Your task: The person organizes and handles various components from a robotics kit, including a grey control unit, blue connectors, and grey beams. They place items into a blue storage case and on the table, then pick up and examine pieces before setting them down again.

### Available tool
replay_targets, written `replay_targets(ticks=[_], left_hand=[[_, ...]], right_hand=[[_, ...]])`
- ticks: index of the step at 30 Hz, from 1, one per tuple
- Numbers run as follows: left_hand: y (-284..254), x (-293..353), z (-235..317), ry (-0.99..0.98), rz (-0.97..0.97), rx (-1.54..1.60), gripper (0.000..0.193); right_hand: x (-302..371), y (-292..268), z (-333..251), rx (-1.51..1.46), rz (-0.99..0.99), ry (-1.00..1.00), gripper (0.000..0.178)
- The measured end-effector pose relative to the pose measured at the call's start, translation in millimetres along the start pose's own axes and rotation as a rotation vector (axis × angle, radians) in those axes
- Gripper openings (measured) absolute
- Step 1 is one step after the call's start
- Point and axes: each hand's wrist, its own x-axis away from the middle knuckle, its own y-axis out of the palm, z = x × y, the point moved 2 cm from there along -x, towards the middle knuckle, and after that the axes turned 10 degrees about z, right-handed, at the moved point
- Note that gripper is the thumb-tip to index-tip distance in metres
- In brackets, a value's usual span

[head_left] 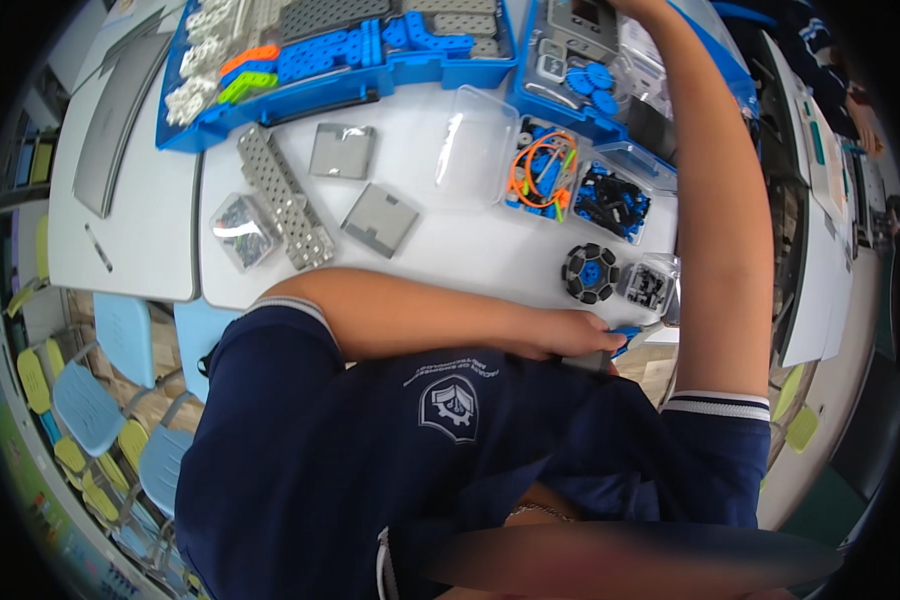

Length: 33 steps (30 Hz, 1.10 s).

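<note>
My left hand point(578, 333) is closed round a blue and grey part point(624, 341) just off the table's front edge, close to my body; its fingers hide most of the piece. My right arm stretches far across to the back right. Only part of my right hand point(642, 6) shows at the upper edge, over the right blue storage box point(568, 120), and its fingers are out of sight. Nearest the left hand stand a black roller wheel with a blue hub point(590, 273) and a small clear box of black and grey pieces point(649, 287).
Behind these are clear boxes of orange cables point(542, 172) and black connectors point(613, 200), plus a clear lid point(477, 147). Grey perforated beams point(285, 197), two grey square parts point(380, 220) and a small clear box point(243, 232) lie left. A blue tray point(410, 76) spans the back.
</note>
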Motion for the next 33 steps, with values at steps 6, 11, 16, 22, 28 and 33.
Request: replay_targets(ticks=[6, 11, 16, 22, 28, 33], left_hand=[[2.4, -4.0, -3.7, 0.029, -0.006, 0.030, 0.044], [1.5, -7.1, -1.8, 0.049, 0.108, -0.188, 0.043], [2.5, -1.4, -1.1, 0.026, -0.004, -0.045, 0.044], [0.8, -0.4, 2.1, 0.048, 0.000, -0.057, 0.039], [0.6, 0.5, 2.6, 0.052, 0.009, -0.082, 0.037], [1.4, 0.4, 2.8, 0.058, -0.014, -0.072, 0.037]], right_hand=[[2.5, -14.0, -2.7, -0.029, -0.079, -0.019, 0.009], [11.6, -27.4, -24.8, 0.043, -0.218, -0.088, 0.014], [18.8, -51.5, -54.9, 0.084, -0.341, -0.060, 0.028], [41.5, -92.3, -98.0, 0.001, -0.225, -0.191, 0.027], [93.7, -93.3, -125.2, 0.189, 0.085, -0.386, 0.023], [138.4, -79.5, -130.2, 0.157, 0.173, -0.644, 0.020]])
